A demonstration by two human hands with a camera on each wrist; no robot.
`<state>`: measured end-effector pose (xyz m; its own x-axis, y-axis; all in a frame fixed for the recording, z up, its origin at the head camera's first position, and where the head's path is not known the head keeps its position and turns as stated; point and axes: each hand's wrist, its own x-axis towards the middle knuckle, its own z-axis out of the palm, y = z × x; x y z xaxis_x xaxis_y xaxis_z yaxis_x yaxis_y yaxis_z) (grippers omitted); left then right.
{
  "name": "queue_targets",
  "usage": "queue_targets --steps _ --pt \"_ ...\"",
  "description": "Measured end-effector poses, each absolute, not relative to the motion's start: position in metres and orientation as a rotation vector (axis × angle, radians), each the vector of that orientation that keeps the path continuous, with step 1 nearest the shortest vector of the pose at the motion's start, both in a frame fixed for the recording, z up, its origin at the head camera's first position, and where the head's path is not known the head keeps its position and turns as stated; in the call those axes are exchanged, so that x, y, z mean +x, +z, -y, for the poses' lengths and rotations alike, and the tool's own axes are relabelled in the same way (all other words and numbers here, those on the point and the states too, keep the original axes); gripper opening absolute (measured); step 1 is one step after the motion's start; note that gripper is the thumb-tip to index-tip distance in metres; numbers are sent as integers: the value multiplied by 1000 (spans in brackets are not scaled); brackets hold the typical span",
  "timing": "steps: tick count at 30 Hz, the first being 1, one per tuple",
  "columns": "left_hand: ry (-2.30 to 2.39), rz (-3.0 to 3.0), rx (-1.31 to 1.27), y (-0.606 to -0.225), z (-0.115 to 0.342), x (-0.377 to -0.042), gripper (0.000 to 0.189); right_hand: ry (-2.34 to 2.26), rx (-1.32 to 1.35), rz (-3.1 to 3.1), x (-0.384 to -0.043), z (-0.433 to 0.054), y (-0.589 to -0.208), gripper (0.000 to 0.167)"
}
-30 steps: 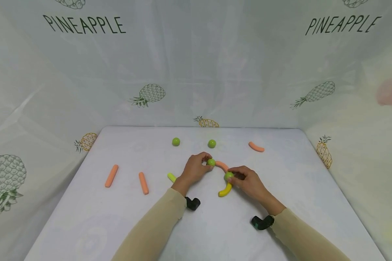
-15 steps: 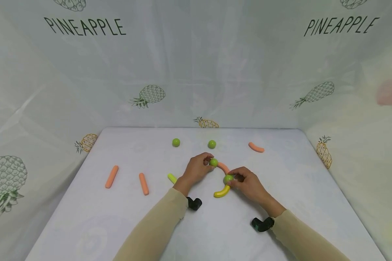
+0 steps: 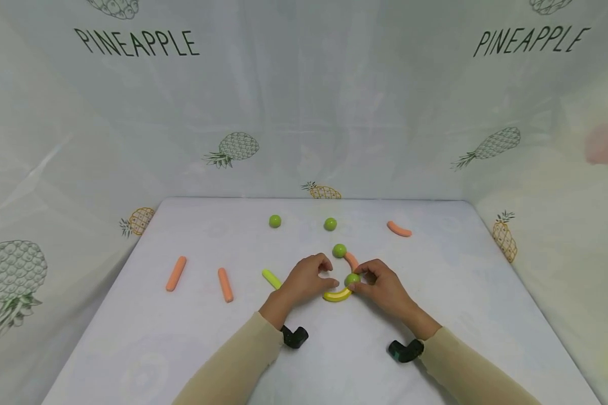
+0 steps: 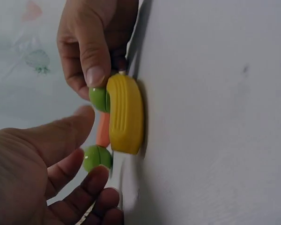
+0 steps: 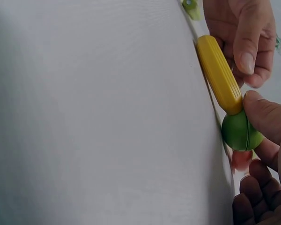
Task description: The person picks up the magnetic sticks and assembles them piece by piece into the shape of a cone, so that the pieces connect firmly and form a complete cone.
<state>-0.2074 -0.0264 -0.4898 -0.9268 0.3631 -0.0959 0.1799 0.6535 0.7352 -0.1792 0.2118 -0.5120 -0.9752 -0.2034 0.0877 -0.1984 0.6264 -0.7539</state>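
Observation:
A curved yellow piece [image 3: 337, 295], a green ball [image 3: 352, 279], a curved orange piece [image 3: 352, 261] and a second green ball [image 3: 339, 251] form a bent chain on the table. My right hand [image 3: 387, 287] pinches the nearer ball between thumb and fingers, where yellow and orange meet. To the left, my left hand [image 3: 306, 279] holds nothing; its thumb and fingers are spread apart. The left thumb tip is beside the yellow piece [image 4: 125, 115], and whether it touches cannot be told. In the right wrist view, the pinched ball [image 5: 241, 133] adjoins the yellow piece's end.
Two loose green balls, one left [image 3: 275, 221] and one right [image 3: 330, 224], lie toward the back. A curved orange piece [image 3: 399, 229] is at back right. Straight orange sticks [image 3: 176, 274] lie left. A lime stick [image 3: 271, 278] is partly behind the left hand.
My left hand has let go of the farther green ball and moved nearer to the yellow piece. The yellow piece has swung leftward, and the farther ball has shifted right.

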Motion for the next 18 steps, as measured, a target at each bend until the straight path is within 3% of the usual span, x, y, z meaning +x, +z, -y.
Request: queue_targets --steps 9,18 --pt "949 -2683 608 -497 23 -192 35 -1301 -356 -2823 -180 -212 -511 32" --pt "844 -2763 688 -499 19 -190 25 -1370 -260 -2772 -185 -216 -505 24"
